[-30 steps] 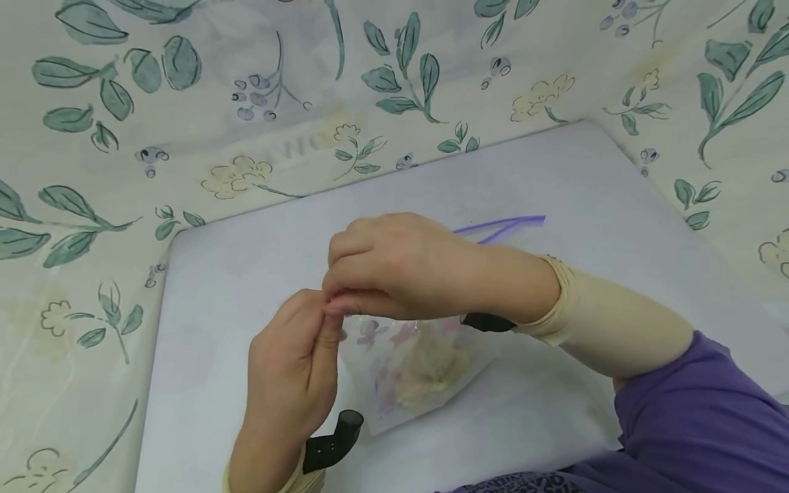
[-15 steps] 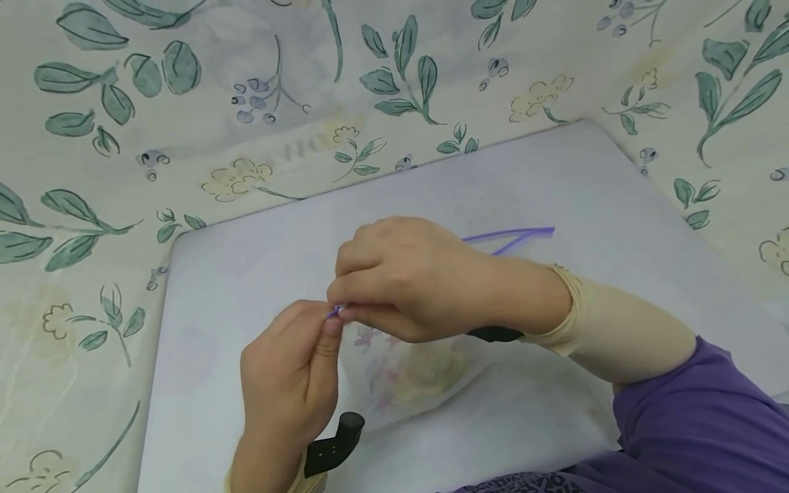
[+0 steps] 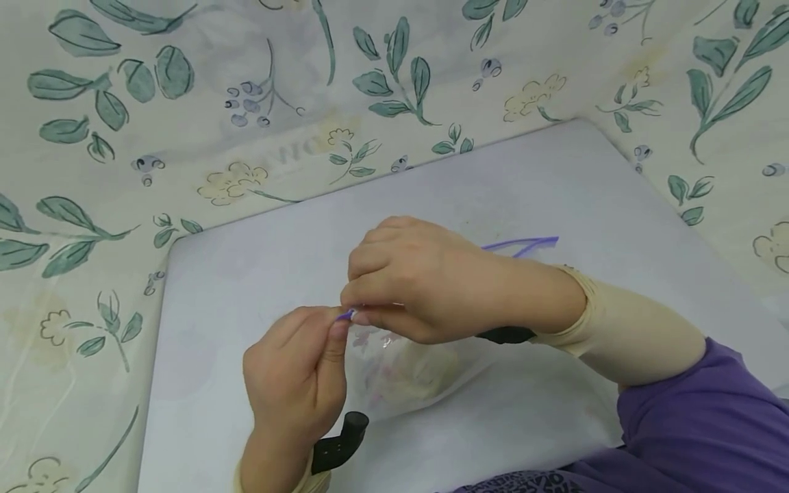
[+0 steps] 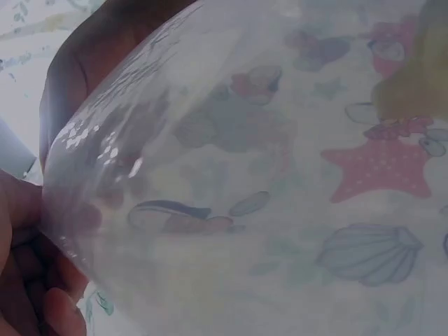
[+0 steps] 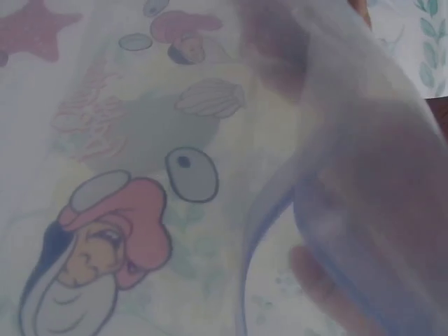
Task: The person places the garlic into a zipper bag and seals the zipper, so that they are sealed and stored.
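Observation:
Between both hands is a translucent zip bag [image 3: 388, 397] printed with sea motifs, its zip edges purple. My left hand [image 3: 292, 373] pinches the edge at the left end, thumb uppermost, and a short bit of purple zip shows by the thumb tip. Right beside it, my right hand [image 3: 425, 287] pinches the same edge between thumb and fingers. A pale yellowish item [image 3: 428, 368] lies inside, blurred by the film. In the right wrist view the bag [image 5: 196, 119] shows two purple edges standing apart. Printed film of the bag [image 4: 280, 168] fills most of the left wrist view.
The bag's far purple zip end [image 3: 542, 242] sticks out beyond the right wrist, its two strips spread apart. A white tabletop [image 3: 246, 267] lies beneath, bordered by leaf-patterned cloth [image 3: 308, 89] at the back and sides. Black wrist cameras [image 3: 342, 441] sit at both wrists.
Both hands have shifted slightly right and down, along with the bag. A bit of purple zip has come into sight between the fingertips. The far zip end has dropped a little.

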